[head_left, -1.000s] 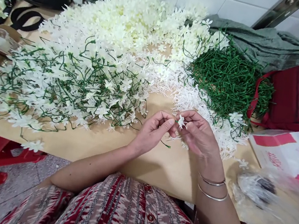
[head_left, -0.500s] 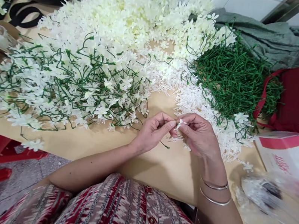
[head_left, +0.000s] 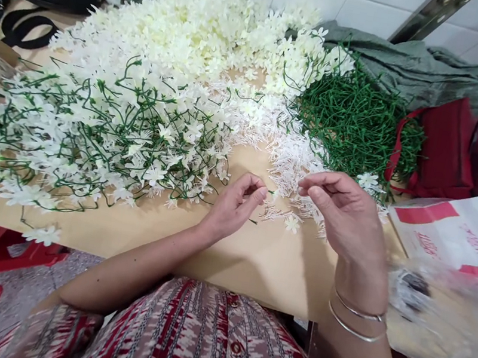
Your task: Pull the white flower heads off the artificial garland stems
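While your hands hover apart over the table — relation: the green stem [head_left: 265, 192] pinched in your left hand [head_left: 230, 209] points its tip right, toward the pile of small white stamen pieces [head_left: 300, 164] that lies between and just beyond your two hands.
Stem axis: runs roughly left to right, slightly tilted, with its lower end poking out beneath your left fingers.
Nearer hand: your right hand [head_left: 346, 217] sits closest to the stamen pieces, its fingertips touching or just above their near edge; I cannot tell which.
Left hand: fingers curled narrow, thumb and forefinger closed on the stem, wrist resting low on the wooden table [head_left: 210, 247].
Right hand: thumb and forefinger drawn together in a narrow pinch, palm turned up and inward; whether anything is held between them is too small to tell.
Loose flower: one small white blossom [head_left: 292, 224] lies on the table between your hands.
Surroundings: finished white flower sprays [head_left: 92, 131] spread to your left, bare green stems [head_left: 356, 125] heaped to your right.
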Demonstrator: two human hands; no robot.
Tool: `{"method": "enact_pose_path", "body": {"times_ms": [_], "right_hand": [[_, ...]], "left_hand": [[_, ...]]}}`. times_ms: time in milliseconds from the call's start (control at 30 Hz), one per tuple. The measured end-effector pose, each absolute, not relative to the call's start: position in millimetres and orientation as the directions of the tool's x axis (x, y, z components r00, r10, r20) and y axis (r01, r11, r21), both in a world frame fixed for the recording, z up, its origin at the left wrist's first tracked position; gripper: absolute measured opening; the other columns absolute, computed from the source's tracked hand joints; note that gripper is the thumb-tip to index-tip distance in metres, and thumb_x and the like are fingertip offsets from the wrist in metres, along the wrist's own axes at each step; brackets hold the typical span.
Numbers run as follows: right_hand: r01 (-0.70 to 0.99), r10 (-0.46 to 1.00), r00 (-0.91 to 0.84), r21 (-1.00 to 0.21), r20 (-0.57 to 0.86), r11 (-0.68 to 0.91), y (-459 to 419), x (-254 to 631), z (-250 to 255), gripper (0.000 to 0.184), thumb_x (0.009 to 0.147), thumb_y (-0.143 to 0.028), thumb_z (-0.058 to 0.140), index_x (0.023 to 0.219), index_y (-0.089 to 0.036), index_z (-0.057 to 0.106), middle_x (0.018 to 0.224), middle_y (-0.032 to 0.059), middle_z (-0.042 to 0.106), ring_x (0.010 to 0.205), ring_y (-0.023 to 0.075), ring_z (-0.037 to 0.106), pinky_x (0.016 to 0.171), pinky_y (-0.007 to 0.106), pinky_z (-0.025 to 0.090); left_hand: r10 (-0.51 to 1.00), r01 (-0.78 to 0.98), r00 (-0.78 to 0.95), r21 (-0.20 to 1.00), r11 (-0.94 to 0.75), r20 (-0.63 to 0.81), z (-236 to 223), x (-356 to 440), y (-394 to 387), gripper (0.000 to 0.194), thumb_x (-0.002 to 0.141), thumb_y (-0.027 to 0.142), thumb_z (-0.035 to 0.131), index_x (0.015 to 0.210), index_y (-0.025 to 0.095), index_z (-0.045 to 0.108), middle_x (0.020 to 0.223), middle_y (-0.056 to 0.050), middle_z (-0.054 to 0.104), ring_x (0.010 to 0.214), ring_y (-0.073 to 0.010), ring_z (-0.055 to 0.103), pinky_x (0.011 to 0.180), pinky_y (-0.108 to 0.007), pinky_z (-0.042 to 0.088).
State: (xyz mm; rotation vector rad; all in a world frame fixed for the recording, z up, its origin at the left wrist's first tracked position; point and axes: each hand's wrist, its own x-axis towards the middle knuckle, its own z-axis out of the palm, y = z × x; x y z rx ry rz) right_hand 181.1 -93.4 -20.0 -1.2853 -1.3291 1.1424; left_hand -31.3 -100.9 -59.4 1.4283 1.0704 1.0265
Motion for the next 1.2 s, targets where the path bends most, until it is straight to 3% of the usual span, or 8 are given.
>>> {"method": "enact_pose_path", "body": {"times_ms": [133, 333, 433, 667, 833, 933, 1067, 1200], "right_hand": [[0.488, 0.993, -0.117, -0.870, 0.011, 0.067, -125, 201, -10, 0.017, 0.089, -0.044, 0.076, 0.094, -0.028, 0.074, 0.089, 0.0034, 0.072, 0.083, 0.0213, 0.066, 0.078, 0.038, 0.054], [0.805, 0.998, -0.028, -0.591, 0.053, 0.054, -162, 186, -56, 0.038, 0.094, -0.046, 0.068, 0.124, -0.023, 0.068, 0.108, 0.0121, 0.066, 0.081, 0.0256, 0.064, 0.074, 0.044, 0.055], [0.835, 0.987, -0.084, -0.531, 0.135, 0.144, -159, 168, -71, 0.040, 0.095, -0.043, 0.066, 0.129, -0.021, 0.067, 0.111, 0.0163, 0.063, 0.097, 0.0338, 0.064, 0.081, 0.050, 0.056], [0.866, 0.972, -0.199, -0.443, 0.122, 0.233, -101, 147, -69, 0.037, 0.098, -0.010, 0.036, 0.112, -0.018, 0.069, 0.101, 0.0134, 0.057, 0.079, 0.0235, 0.057, 0.072, 0.040, 0.051], [0.743, 0.971, -0.104, -0.632, 0.218, 0.221, -57, 156, -69, 0.028, 0.093, -0.016, 0.050, 0.114, -0.021, 0.068, 0.110, 0.0119, 0.063, 0.096, 0.0257, 0.063, 0.089, 0.043, 0.053], [0.600, 0.981, 0.014, -0.786, 0.195, 0.148, -48, 167, -67, 0.021, 0.085, -0.025, 0.065, 0.105, -0.023, 0.066, 0.097, 0.0064, 0.067, 0.086, 0.0230, 0.065, 0.082, 0.040, 0.055], [0.341, 0.992, 0.094, -0.939, 0.079, 0.043, -57, 182, -60, 0.020, 0.085, -0.035, 0.071, 0.102, -0.026, 0.063, 0.092, 0.0028, 0.070, 0.075, 0.0191, 0.067, 0.073, 0.035, 0.055], [0.192, 0.998, 0.054, -0.981, 0.012, 0.001, -72, 190, -57, 0.029, 0.081, -0.038, 0.079, 0.105, -0.028, 0.066, 0.101, 0.0038, 0.072, 0.092, 0.0215, 0.071, 0.086, 0.039, 0.058]], "left_hand": [[0.956, 0.404, 0.187, 0.869, -0.285, 0.226, -64, -54, -99, 0.015, 0.099, 0.029, 0.060, 0.088, 0.020, 0.060, 0.087, -0.003, 0.063, 0.084, -0.0172, 0.058, 0.079, -0.030, 0.046], [0.958, 0.488, 0.186, 0.825, -0.285, 0.220, -64, -66, -106, 0.006, 0.099, 0.022, 0.058, 0.096, 0.019, 0.062, 0.091, -0.004, 0.064, 0.082, -0.0162, 0.058, 0.075, -0.028, 0.048], [0.950, 0.479, 0.223, 0.825, -0.300, 0.217, -66, -63, -111, 0.006, 0.101, 0.022, 0.056, 0.100, 0.019, 0.061, 0.092, -0.004, 0.064, 0.081, -0.0147, 0.060, 0.073, -0.026, 0.049], [0.922, 0.606, 0.222, 0.697, -0.385, 0.317, -74, -61, -117, 0.019, 0.100, 0.014, 0.053, 0.118, 0.019, 0.057, 0.113, -0.009, 0.063, 0.096, -0.0180, 0.064, 0.086, -0.031, 0.056], [0.812, 0.649, 0.452, 0.488, -0.583, 0.369, -70, -58, -127, 0.016, 0.101, 0.020, 0.057, 0.114, 0.020, 0.066, 0.118, -0.011, 0.069, 0.111, -0.0247, 0.064, 0.101, -0.043, 0.049], [0.713, 0.600, 0.600, 0.385, -0.701, 0.363, -69, -54, -127, 0.014, 0.101, 0.027, 0.061, 0.110, 0.024, 0.071, 0.123, -0.008, 0.073, 0.118, -0.0274, 0.064, 0.112, -0.053, 0.038], [0.678, 0.578, 0.678, 0.364, -0.730, 0.284, -68, -45, -113, 0.025, 0.102, 0.039, 0.060, 0.121, 0.025, 0.069, 0.131, -0.009, 0.072, 0.125, -0.0308, 0.062, 0.119, -0.064, 0.028], [0.738, 0.625, 0.630, 0.407, -0.666, 0.240, -65, -39, -93, 0.033, 0.099, 0.040, 0.065, 0.128, 0.025, 0.067, 0.145, -0.011, 0.064, 0.135, -0.0365, 0.056, 0.120, -0.070, 0.027]]}}
